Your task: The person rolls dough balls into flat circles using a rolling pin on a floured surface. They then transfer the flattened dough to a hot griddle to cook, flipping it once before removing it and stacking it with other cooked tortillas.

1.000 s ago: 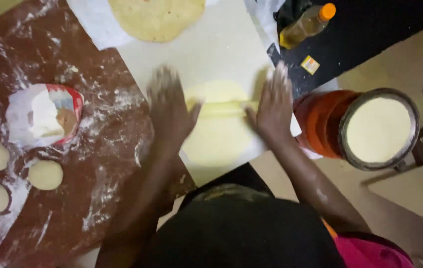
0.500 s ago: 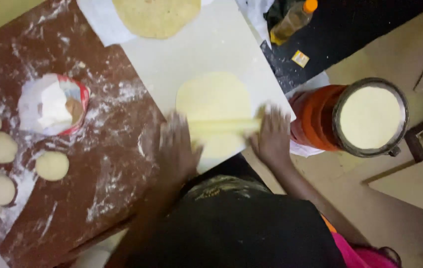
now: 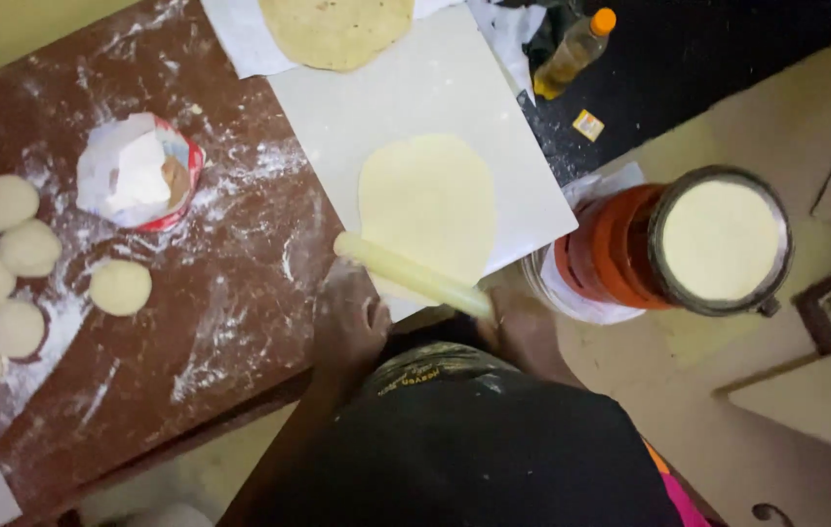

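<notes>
Currently rolling pin (image 3: pixel 414 275) lies across near edge of flattened dough sheet (image 3: pixel 427 205) on white board (image 3: pixel 406 102). Left hand (image 3: pixel 349 327) and right hand (image 3: pixel 525 332) rest flat, palms down, at its ends. Board's far half open. Eight dough balls (image 3: pixel 120 286) left; one rolled flatbread (image 3: pixel 336 29) beyond.

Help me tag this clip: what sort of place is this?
Likely a home kitchen: dough balls on a floured worktop, a rolling pin on flattened dough, an oil bottle.

Flour-dusted reddish-brown stone table (image 3: pixel 230 293), pale beige tiled floor (image 3: pixel 728 390), dark black counter surface (image 3: pixel 708 59), soft indoor light
</notes>
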